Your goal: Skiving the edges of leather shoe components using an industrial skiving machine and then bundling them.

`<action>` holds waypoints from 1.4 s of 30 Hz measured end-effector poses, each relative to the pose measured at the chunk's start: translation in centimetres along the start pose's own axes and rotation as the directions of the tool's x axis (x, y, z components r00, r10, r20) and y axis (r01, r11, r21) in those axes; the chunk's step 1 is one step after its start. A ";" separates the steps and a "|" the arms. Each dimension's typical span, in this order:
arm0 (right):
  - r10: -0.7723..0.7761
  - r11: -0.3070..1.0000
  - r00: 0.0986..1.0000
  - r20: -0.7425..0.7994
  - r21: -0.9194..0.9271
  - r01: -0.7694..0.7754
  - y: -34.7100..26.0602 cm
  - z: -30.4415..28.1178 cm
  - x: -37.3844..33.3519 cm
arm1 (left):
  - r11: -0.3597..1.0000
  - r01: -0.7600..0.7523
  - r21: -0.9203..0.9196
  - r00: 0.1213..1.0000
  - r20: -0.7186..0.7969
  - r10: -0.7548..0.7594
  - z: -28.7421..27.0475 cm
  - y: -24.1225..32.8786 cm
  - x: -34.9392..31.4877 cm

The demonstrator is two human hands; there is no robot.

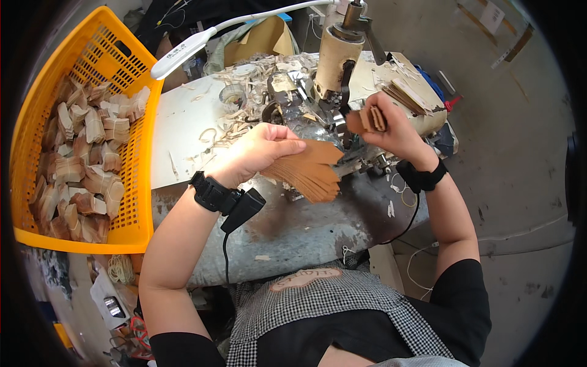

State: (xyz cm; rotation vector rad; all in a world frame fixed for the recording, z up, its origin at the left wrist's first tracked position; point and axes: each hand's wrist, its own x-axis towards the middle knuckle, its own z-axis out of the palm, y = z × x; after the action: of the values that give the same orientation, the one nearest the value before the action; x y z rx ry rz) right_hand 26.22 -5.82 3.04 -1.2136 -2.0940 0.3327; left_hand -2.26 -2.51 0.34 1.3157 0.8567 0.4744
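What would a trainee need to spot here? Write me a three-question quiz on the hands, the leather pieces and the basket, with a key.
1. True or false: the left hand holds a fanned stack of tan pieces.
2. Where does the yellow basket of bundled pieces stand?
A. to the person's left
B. to the person's right
C. on the person's lap
3. Fill in: the right hand holds a small folded bundle close to the ____ on the worktable.

Key
1. True.
2. A.
3. Machine: the hand is raised right beside its cream-coloured body, with scraps heaped behind.
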 end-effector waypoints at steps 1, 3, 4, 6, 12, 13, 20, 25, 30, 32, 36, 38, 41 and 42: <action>0.003 0.999 1.000 -0.012 0.045 -0.003 -0.4 -0.2 0.0 | 1.000 0.000 0.000 1.000 -0.005 0.000 -0.2 -0.1 0.2; -0.025 0.999 1.000 -0.007 0.046 0.026 -0.3 0.1 0.2 | 0.999 0.044 0.008 0.992 -0.121 -0.043 0.0 0.0 0.6; -0.050 0.998 0.999 -0.003 0.045 0.050 -0.1 0.3 0.1 | 0.999 0.043 0.008 0.992 -0.121 -0.042 0.4 0.3 0.6; 0.035 0.997 0.992 0.120 0.059 -0.042 0.5 1.0 0.1 | 0.981 0.124 0.148 0.977 -0.193 -0.094 1.7 1.3 0.7; -0.112 0.989 0.984 0.137 -0.086 0.124 1.5 1.4 -0.1 | 0.996 -0.033 0.080 0.998 0.048 0.029 0.9 0.7 0.2; -0.111 0.989 0.984 0.137 -0.085 0.124 1.4 1.1 -0.2 | 0.997 0.002 0.074 0.998 0.067 -0.007 0.5 0.7 0.0; 0.021 0.999 0.999 0.047 -0.032 -0.020 0.9 1.1 -0.2 | 0.994 0.100 0.036 0.995 0.002 -0.100 -0.1 0.7 0.1; 0.025 0.997 0.999 0.024 -0.070 -0.024 1.1 2.4 -0.1 | 0.996 0.082 0.044 0.997 -0.004 -0.082 0.4 0.5 0.5; 0.221 0.969 0.975 0.031 0.109 -0.223 0.7 0.3 -0.2 | 0.999 0.045 0.030 0.999 0.008 -0.045 -0.4 -0.2 0.2; 0.151 0.980 0.988 0.007 0.133 -0.151 1.8 -0.2 -0.6 | 0.999 0.037 0.005 0.999 0.024 -0.037 -0.2 -0.1 0.4; -0.100 0.994 0.992 0.077 -0.029 0.103 0.3 1.0 0.1 | 0.987 0.114 0.115 0.986 -0.139 -0.097 1.4 0.9 0.9; -0.153 0.987 0.984 0.094 -0.035 0.157 -0.1 1.9 0.2 | 0.976 0.127 0.178 0.985 -0.138 -0.104 1.7 0.8 1.1; -0.122 0.964 0.987 0.109 -0.223 0.144 0.1 2.1 0.1 | 0.996 -0.016 0.092 0.998 0.063 0.010 1.4 0.3 0.8; -0.123 0.964 0.986 0.109 -0.221 0.145 0.3 1.8 0.0 | 0.998 -0.011 0.065 0.996 0.084 0.006 1.1 0.4 0.5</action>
State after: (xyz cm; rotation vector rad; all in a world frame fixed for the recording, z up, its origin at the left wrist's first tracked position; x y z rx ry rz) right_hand 25.22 -5.42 1.55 -1.1965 -2.3338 0.0893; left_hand -1.07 -2.79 0.58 1.3901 0.8026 0.3976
